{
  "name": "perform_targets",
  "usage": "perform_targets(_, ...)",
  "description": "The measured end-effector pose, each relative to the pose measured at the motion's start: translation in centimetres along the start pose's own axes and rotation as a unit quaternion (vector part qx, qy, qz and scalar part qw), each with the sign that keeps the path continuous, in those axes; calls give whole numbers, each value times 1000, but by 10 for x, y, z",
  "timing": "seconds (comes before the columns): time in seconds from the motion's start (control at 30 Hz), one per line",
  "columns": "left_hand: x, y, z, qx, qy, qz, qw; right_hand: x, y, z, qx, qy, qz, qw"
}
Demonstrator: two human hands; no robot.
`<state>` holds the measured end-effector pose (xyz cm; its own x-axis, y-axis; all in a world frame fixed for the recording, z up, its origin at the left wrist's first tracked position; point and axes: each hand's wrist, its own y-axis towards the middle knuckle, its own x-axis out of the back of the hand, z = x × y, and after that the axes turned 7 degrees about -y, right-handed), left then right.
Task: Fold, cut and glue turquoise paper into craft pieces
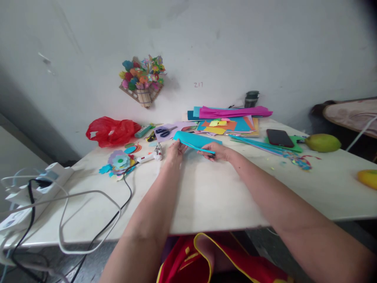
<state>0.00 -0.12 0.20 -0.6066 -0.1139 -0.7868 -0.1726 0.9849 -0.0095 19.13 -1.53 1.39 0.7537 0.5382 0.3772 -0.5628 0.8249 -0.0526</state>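
Observation:
My left hand (176, 149) grips the left end of a blue paper sheet (194, 138), its fingers pressed together on the near edge. At the sheet's right side, my right hand (214, 151) is closed round a pair of scissors (211, 155), of which only the dark handle shows clearly. A narrow strip along the near edge of the sheet runs between the two hands. The scissor blades are hidden or too small to make out. Behind my left hand, dark-handled scissors (165, 132) lie on light purple paper.
Paper flowers (119, 162), a glue gun (149, 157) and a red plastic bag (112, 130) lie left, with a power strip (50, 181) and cables. Coloured sheets (232, 125) lie behind; paper strips (256, 144), a phone (279, 138) and a green fruit (323, 142) lie right.

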Motion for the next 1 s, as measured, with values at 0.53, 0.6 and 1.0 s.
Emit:
perform_targets(0.53,1,2,0,8,-3,-24,1000,0,0,0,12,-8,-8,1000)
perform_targets(0.6,0,1,0,12,-2,-28,1000,0,0,0,20,-8,-5,1000)
perform_targets(1.0,-1,-2,-3,5,-5,-22,1000,-2,-2,2,33,-15,-9,999)
